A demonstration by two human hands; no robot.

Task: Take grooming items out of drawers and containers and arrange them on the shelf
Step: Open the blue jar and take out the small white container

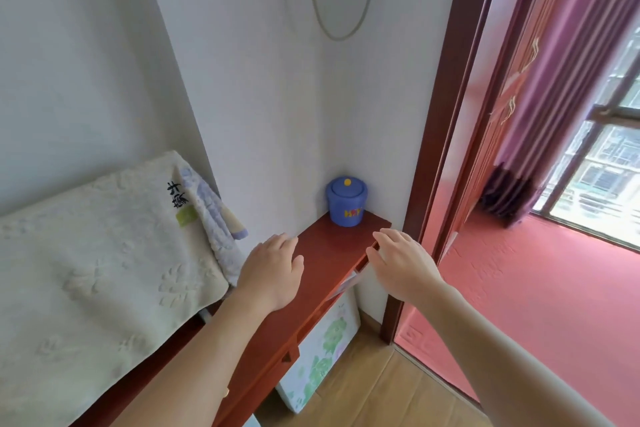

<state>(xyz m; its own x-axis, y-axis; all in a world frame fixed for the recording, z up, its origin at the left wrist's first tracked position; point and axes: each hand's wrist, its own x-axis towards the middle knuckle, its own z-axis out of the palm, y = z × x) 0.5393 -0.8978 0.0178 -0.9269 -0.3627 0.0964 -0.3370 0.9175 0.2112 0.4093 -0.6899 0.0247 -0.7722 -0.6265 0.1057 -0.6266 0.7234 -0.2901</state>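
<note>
A narrow red-brown shelf (329, 253) runs from the wall corner toward me. At its far end stands a small blue lidded container (346, 202) with a yellow knob and coloured letters. My left hand (273, 267) hovers palm down over the shelf's left side, fingers apart, holding nothing. My right hand (398, 260) is at the shelf's right edge, its fingers curled against the top front of a drawer (362, 265) just under the surface. Nothing of the drawer's inside shows.
A cream embossed pad (97, 270) and a folded floral cloth (214, 218) lie left of the shelf. A flower-printed canvas (322, 347) leans under the shelf on the wooden floor. A dark door frame (436, 149) stands right, with a pink floor, curtains and a window beyond.
</note>
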